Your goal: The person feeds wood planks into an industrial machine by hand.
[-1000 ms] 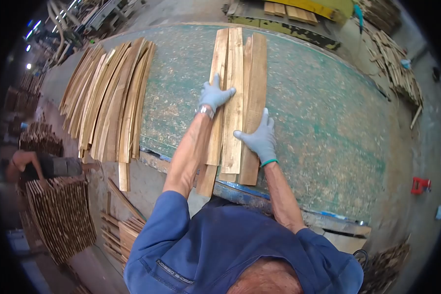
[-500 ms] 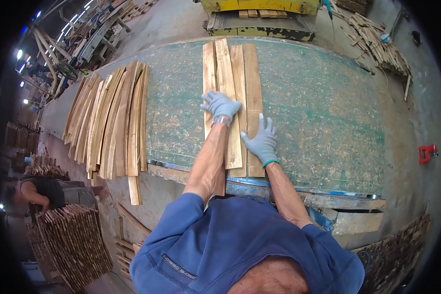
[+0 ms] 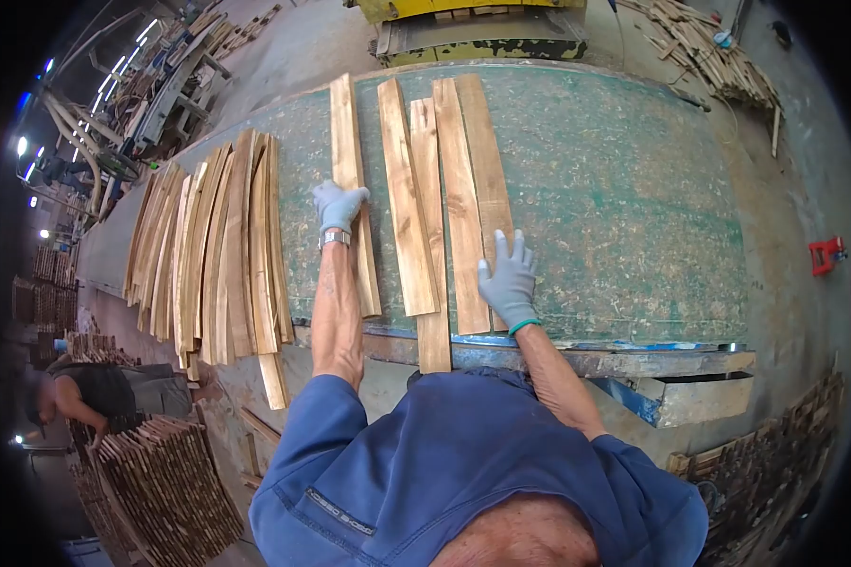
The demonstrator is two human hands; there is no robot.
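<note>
My left hand (image 3: 338, 206), in a grey glove, lies over a separate plank (image 3: 347, 142), its fingers bent around the plank's left edge. To the right, several planks lie side by side on the green worktop (image 3: 624, 217): a knotty plank (image 3: 408, 198), a lower one (image 3: 433, 331) jutting over the front edge, and two more at the right. My right hand (image 3: 510, 282), gloved too, rests with spread fingers on the lower end of the rightmost plank (image 3: 485, 151).
A fanned pile of planks (image 3: 213, 246) lies on the worktop's left. Beyond the far edge stands a yellow machine (image 3: 482, 33). At lower left, a person (image 3: 113, 387) bends over stacked wood (image 3: 165, 482). A red tool (image 3: 826, 256) is at far right.
My left hand has moved left with one plank, opening a gap to the others. The remaining planks have spread apart, and one now juts further over the front edge. My right hand stays near the rightmost plank.
</note>
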